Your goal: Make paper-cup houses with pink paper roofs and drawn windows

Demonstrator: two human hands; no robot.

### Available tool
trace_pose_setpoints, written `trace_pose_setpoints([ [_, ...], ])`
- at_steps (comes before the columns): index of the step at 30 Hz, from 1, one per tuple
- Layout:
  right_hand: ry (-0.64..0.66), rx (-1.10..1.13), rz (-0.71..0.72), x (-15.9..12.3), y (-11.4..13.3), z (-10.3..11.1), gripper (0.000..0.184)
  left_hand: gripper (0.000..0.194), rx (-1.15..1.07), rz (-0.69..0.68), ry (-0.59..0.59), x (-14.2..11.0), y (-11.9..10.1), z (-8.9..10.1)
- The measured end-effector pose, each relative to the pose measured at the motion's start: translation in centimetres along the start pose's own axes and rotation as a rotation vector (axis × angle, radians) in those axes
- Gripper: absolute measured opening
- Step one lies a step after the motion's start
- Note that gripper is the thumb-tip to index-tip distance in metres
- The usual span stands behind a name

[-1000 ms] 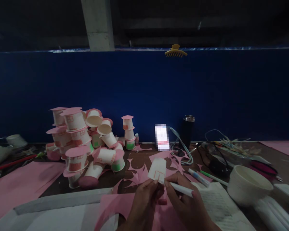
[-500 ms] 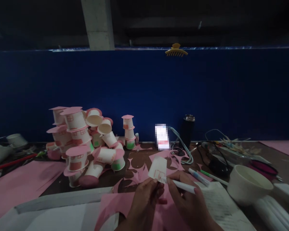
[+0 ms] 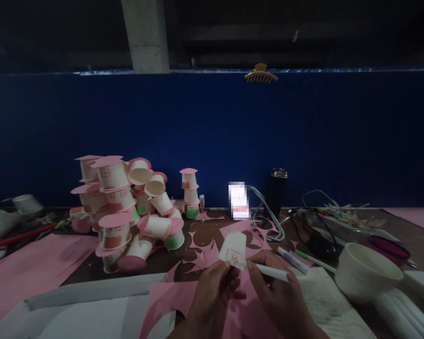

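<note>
The white paper cup (image 3: 234, 242) is in front of the person, above the pink paper (image 3: 173, 294), tilted, with reddish lines drawn low on the side that shows. The left hand (image 3: 212, 288) has its thumb on the cup's near edge and the other fingers curled beneath, pinching it; exactly where they press is hidden. The right hand (image 3: 281, 294) pinches a white pen (image 3: 273, 272) between thumb and forefinger, its tip at or just beside the drawn lines; whether it touches cannot be told.

The cup looks very light and thin-walled, stiff enough to keep its shape but likely to dent under a hard squeeze. The best hold is probably at the edge, where the wall should be firmest, with the fingertips off the drawing in case the ink smears. Its dry paper should not slip much.

Beyond it lie pink paper scraps (image 3: 207, 256). To the left is a pile of pink-topped cups (image 3: 115, 228), with a small stack of cups (image 3: 191, 195) behind. To the right lie a marker (image 3: 292, 260) and a written sheet (image 3: 321, 299), near a large pale cup (image 3: 365, 273).
</note>
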State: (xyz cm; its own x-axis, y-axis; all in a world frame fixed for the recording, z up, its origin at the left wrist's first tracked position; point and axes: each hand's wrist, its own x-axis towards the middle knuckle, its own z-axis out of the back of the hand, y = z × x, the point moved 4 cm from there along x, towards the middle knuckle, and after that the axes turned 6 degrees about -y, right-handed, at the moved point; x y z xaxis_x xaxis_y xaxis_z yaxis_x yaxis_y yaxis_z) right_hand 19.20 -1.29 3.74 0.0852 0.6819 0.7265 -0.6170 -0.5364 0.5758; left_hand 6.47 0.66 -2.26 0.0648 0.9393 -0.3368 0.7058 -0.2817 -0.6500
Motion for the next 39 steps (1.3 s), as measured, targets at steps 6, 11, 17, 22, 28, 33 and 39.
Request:
trace_pose_setpoints([
  [6, -0.04, 0.031, 0.017, 0.2, 0.3, 0.2, 0.022, 0.01, -0.012, 0.014, -0.045, 0.1, 0.0, 0.2],
  [11, -0.058, 0.029, 0.025, 0.3, 0.8, 0.4, 0.022, 0.011, -0.01, 0.019, -0.027, 0.5, 0.2, 0.4],
  [17, -0.041, 0.042, 0.024, 0.2, 0.7, 0.3, 0.022, 0.009, -0.027, 0.037, -0.053, 0.7, 0.4, 0.5],
  [22, -0.067, 0.033, 0.043, 0.3, 0.8, 0.4, 0.024, 0.007, -0.031, 0.041, -0.036, 0.5, 0.1, 0.2],
  [28, -0.025, 0.07, 0.017, 0.2, 0.9, 0.2, 0.025, 0.008, -0.018, 0.024, -0.032, 0.3, 0.0, 0.1],
  [33, -0.02, 0.068, 0.017, 0.3, 0.8, 0.2, 0.02, 0.01, 0.02, -0.014, 0.044, 0.2, 0.0, -0.1],
  [39, -0.036, 0.062, 0.042, 0.1, 0.8, 0.2, 0.022, 0.02, 0.083, -0.044, 0.106, 0.5, 0.2, 0.0],
])
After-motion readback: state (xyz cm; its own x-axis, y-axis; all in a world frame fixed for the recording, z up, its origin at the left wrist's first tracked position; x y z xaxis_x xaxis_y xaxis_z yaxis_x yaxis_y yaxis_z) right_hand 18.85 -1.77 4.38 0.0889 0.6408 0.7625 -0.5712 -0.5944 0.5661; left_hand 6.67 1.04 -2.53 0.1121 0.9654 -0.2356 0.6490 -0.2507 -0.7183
